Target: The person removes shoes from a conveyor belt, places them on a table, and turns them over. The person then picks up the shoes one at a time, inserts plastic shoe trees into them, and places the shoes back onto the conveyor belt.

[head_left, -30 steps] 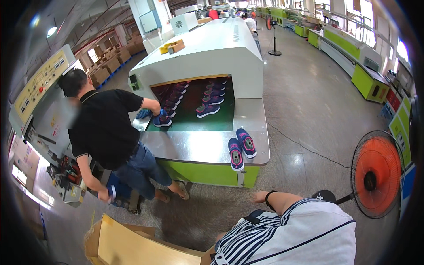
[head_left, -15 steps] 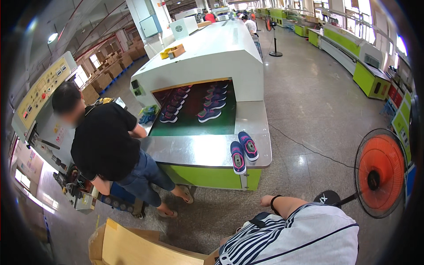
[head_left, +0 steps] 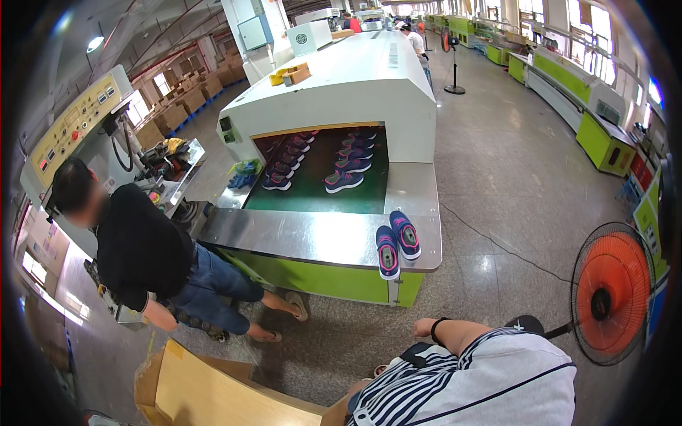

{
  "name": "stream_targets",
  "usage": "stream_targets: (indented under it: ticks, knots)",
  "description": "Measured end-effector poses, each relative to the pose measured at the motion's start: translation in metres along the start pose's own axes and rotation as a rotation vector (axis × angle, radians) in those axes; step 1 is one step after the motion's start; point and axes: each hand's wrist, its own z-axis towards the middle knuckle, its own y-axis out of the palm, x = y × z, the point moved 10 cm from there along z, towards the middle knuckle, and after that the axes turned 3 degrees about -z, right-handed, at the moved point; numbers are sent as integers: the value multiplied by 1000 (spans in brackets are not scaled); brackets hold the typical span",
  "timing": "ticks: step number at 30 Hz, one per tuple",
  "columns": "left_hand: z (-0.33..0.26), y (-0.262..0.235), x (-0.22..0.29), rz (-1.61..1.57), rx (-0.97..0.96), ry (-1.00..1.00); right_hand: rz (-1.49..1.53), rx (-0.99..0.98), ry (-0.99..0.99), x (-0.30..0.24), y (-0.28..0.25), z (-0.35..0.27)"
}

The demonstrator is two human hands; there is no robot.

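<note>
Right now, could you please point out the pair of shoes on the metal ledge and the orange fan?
Pair of shoes (head_left: 407,236): head view, middle of the right-hand shoe.
Orange fan (head_left: 616,288): head view, blades beside the hub.

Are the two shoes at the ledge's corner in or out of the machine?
Out: the two shoes sit on the near right corner of the metal ledge, not under the white hood.

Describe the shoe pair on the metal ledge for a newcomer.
Find the big white tunnel machine with the green belt in its mouth. Follow the metal ledge before it toward its right front corner, to a navy shoe pair with pink trim. Unlike the shoes in rows on the belt, this pair sits outside the machine.
</note>
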Motion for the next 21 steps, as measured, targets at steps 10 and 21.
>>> stream_targets:
  ticks: [10,21]
  knots:
    - [0,-8,16,5,-20,58,39,3,-11,-17,-18,-19]
    - [-6,-20,39,3,-46,124,46,-35,35,-11,-11,-15]
